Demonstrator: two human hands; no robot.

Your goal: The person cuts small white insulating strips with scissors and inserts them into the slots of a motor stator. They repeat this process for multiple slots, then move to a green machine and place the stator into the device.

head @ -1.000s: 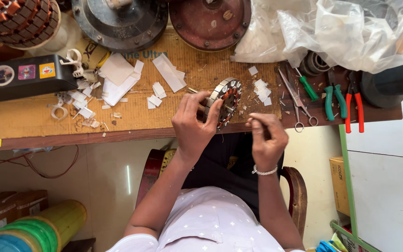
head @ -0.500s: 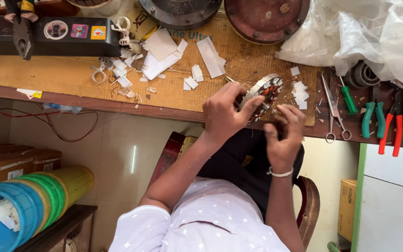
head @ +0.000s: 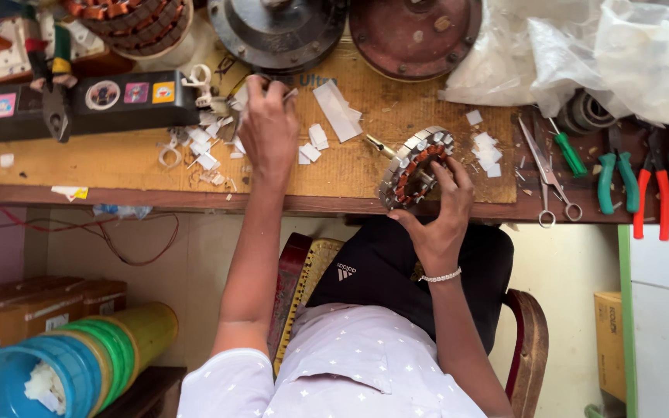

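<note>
Right hand [head: 437,203], stator [head: 413,166] half-hidden

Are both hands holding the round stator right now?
No: only the right hand grips the stator; the left hand reaches among the white paper slips farther along the bench.

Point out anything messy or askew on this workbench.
White paper scraps lie scattered across the bench beside the left hand. The right hand holds a motor stator tilted on edge at the bench's front.

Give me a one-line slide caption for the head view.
Right hand holds a wound stator at the bench edge while the left hand reaches into white paper scraps.
</note>
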